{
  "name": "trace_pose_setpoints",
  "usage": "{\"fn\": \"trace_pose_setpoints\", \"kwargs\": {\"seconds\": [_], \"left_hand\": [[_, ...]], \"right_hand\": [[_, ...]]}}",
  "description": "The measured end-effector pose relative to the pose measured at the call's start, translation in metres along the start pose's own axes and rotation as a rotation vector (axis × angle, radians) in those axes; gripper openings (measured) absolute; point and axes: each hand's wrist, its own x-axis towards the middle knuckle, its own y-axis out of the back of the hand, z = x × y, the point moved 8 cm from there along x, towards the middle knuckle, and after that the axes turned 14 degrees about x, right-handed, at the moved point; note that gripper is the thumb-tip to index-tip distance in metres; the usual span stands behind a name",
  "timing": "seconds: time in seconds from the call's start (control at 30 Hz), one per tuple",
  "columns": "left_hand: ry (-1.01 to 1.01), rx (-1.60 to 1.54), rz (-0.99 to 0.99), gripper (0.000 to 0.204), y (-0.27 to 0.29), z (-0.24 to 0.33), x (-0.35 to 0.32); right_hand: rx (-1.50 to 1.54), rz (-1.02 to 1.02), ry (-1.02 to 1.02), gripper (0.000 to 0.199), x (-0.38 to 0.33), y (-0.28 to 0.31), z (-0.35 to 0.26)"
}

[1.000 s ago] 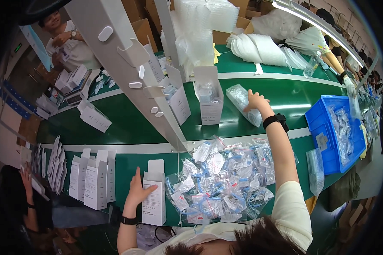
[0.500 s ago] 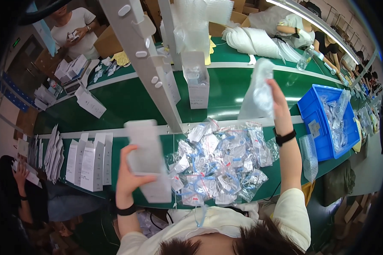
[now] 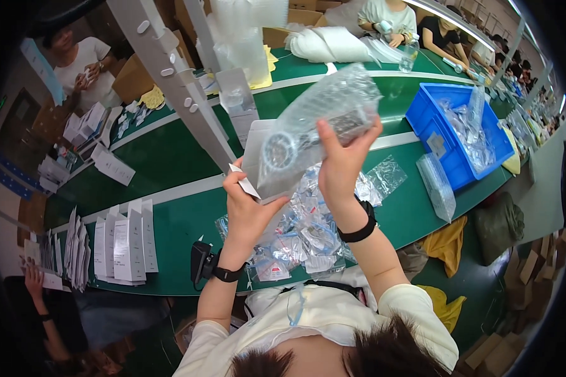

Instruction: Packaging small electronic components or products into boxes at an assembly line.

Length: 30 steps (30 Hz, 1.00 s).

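Note:
My left hand (image 3: 248,204) is closed around a white carton (image 3: 256,141) with its top flaps raised, tilted above the near part of the green bench. In my right hand (image 3: 346,157) is a clear bubble-wrap bag (image 3: 333,94); a round, ring-shaped item shows through its lower end. That end sits at the carton's open top; how far inside it reaches, I cannot tell. Below both hands lies a pile of small clear packets (image 3: 302,242) with white and blue contents, partly hidden by my forearms.
A blue bin (image 3: 429,129) of clear bags stands right, a bubble-wrap pouch (image 3: 435,187) beside it. White cartons (image 3: 127,245) and folded ones (image 3: 75,251) stand left. A metal post (image 3: 163,69) rises beyond my left hand. People work across the bench and at left.
My hands have come together: the right brought the bubble-wrap bag leftward to the carton, and the left raised the carton, now with its open top showing. The view has shifted slightly.

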Motion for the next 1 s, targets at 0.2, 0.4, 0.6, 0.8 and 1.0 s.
{"fn": "trace_pose_setpoints", "kwargs": {"seconds": [0.2,0.4,0.6,0.8,1.0], "left_hand": [[-0.09,-0.091,0.116,0.081,-0.007,0.009,0.002],[0.065,-0.19,0.09,0.088,-0.029,-0.048,-0.022],[0.105,-0.227,0.051,0.091,-0.018,-0.049,-0.027],[0.052,-0.034,-0.032,0.061,-0.003,-0.029,-0.014],[0.026,0.04,-0.081,0.028,0.008,-0.02,-0.002]], "right_hand": [[-0.594,-0.805,0.09,0.037,-0.03,-0.049,-0.005],[-1.033,-0.614,0.124,0.035,0.039,0.048,0.017],[-1.777,-0.756,-0.531,0.074,0.035,0.206,0.119],[-1.479,-0.618,-0.555,0.076,0.038,0.223,0.117],[-0.698,-0.208,-0.655,0.053,0.056,0.225,0.093]]}}
